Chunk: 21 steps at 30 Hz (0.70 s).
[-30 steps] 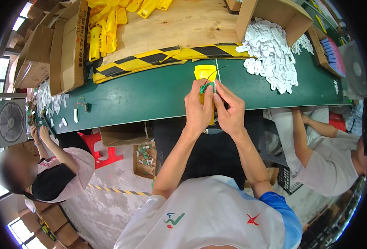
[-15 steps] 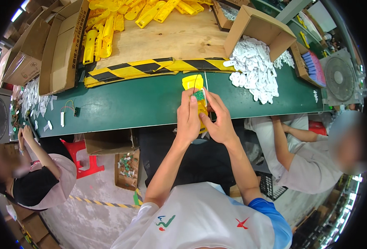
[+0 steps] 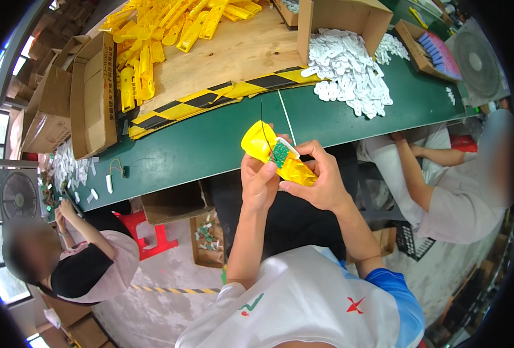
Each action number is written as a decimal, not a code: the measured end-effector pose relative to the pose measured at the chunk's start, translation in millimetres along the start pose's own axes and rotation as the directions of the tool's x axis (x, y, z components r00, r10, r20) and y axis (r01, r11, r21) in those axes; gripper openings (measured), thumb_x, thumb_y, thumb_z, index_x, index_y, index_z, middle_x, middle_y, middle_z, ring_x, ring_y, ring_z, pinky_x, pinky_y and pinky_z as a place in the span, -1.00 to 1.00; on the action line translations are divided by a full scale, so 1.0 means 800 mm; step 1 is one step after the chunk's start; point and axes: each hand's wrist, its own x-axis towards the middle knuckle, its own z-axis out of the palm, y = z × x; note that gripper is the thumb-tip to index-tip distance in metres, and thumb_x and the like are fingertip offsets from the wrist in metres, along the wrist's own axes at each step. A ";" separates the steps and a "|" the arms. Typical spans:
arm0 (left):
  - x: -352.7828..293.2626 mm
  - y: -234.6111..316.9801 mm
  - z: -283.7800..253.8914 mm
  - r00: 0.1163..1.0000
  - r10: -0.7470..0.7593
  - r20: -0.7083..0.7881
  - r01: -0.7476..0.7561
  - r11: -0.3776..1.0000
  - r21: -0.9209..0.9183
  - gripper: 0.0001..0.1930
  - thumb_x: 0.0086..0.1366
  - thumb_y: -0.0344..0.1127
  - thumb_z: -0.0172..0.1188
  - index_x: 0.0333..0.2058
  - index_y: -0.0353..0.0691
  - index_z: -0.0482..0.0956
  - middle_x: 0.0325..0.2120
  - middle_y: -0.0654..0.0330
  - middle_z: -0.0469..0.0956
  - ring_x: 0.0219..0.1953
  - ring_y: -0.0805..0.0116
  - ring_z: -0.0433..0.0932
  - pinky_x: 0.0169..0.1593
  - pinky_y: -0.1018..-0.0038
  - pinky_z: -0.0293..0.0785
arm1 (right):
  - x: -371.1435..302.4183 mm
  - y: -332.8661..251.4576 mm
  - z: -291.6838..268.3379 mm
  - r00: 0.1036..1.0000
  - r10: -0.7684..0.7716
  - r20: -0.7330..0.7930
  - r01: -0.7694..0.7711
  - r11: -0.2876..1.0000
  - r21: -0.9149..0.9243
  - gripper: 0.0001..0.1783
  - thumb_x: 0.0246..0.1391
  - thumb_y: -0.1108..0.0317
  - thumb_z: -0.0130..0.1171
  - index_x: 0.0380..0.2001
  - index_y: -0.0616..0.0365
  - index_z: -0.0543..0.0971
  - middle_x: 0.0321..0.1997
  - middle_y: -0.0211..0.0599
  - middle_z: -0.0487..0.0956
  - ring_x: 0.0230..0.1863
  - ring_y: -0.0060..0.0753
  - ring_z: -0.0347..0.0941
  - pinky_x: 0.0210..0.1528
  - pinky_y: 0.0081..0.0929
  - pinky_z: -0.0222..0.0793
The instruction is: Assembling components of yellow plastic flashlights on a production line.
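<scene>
A yellow plastic housing (image 3: 258, 142) with a rounded, wider end is held in front of me, tilted, just off the table's near edge. My left hand (image 3: 258, 184) grips its left side, the thumb near a small green circuit board (image 3: 280, 152) lying on the housing. A white plastic piece (image 3: 290, 147) sits along the board's right edge. From the board a thin black wire (image 3: 262, 119) sticks up. My right hand (image 3: 325, 181) closes round the lower right end of the housing, thumb below and fingers above. Some fingertips are hidden behind the housing.
On the green table (image 3: 204, 136) lie a pile of white plastic parts (image 3: 350, 75) and a wired white part (image 3: 109, 184). Yellow housings (image 3: 146, 69) cover a plywood board (image 3: 228, 58) edged with striped tape. Cardboard boxes (image 3: 94, 98) stand left. Co-workers sit at both sides.
Both hands have drawn the yellow housing nearer to me and tilted it, its lower end swinging right. More of the board and wire shows. The view has turned.
</scene>
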 end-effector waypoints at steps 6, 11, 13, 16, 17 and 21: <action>-0.009 -0.007 0.003 0.997 0.064 -0.032 -0.060 0.992 0.112 -0.25 0.15 -0.25 0.41 0.24 -0.40 0.27 -0.04 -0.02 0.53 0.01 0.19 0.56 0.15 0.28 0.48 | -0.011 -0.006 -0.012 0.997 0.033 0.065 -0.035 0.999 0.027 -0.48 -0.12 0.28 0.53 -0.16 0.28 0.48 -0.28 -0.20 0.63 -0.34 -0.52 0.62 -0.29 -0.56 0.52; -0.017 -0.005 0.004 0.998 0.058 0.000 -0.056 0.970 0.235 -0.27 0.18 -0.20 0.38 0.23 -0.42 0.28 -0.08 -0.01 0.55 -0.04 0.19 0.59 0.10 0.28 0.52 | -0.024 0.003 -0.014 0.996 0.060 0.068 -0.068 0.990 0.123 -0.48 -0.11 0.28 0.52 -0.16 0.30 0.47 -0.24 -0.19 0.63 -0.34 -0.54 0.60 -0.29 -0.57 0.51; -0.020 -0.007 0.001 0.998 0.058 -0.006 -0.056 0.976 0.209 -0.26 0.20 -0.23 0.39 0.25 -0.41 0.24 -0.04 -0.05 0.53 0.01 0.21 0.55 0.13 0.28 0.48 | -0.025 -0.004 -0.014 0.997 0.060 0.055 -0.067 0.988 0.136 -0.48 -0.11 0.29 0.51 -0.16 0.30 0.47 -0.23 -0.19 0.63 -0.34 -0.54 0.60 -0.28 -0.56 0.50; -0.018 -0.008 0.000 0.997 0.070 -0.018 -0.063 0.961 0.270 -0.20 0.22 -0.15 0.35 0.31 -0.41 0.17 -0.06 0.01 0.54 -0.04 0.20 0.59 0.10 0.28 0.53 | -0.025 -0.017 -0.013 0.992 0.107 0.067 -0.110 0.993 0.050 -0.47 -0.10 0.28 0.50 -0.14 0.30 0.47 -0.20 -0.17 0.63 -0.35 -0.49 0.61 -0.27 -0.54 0.51; -0.018 -0.010 0.003 0.997 0.069 -0.015 -0.062 0.960 0.275 -0.20 0.22 -0.15 0.35 0.31 -0.41 0.17 -0.06 0.01 0.54 -0.04 0.20 0.59 0.10 0.28 0.53 | -0.025 -0.018 -0.013 0.996 0.078 0.048 -0.079 0.997 0.017 -0.47 -0.09 0.27 0.49 -0.13 0.29 0.47 -0.21 -0.16 0.63 -0.34 -0.45 0.61 -0.26 -0.52 0.51; -0.014 -0.019 0.005 0.994 0.104 -0.039 -0.093 0.972 0.216 -0.11 0.20 -0.13 0.38 0.35 -0.40 0.09 -0.02 0.04 0.52 -0.04 0.17 0.60 0.09 0.27 0.55 | -0.026 -0.015 -0.015 0.998 0.062 0.018 -0.061 0.996 -0.063 -0.47 -0.08 0.24 0.48 -0.10 0.26 0.49 -0.23 -0.13 0.64 -0.31 -0.34 0.63 -0.24 -0.47 0.52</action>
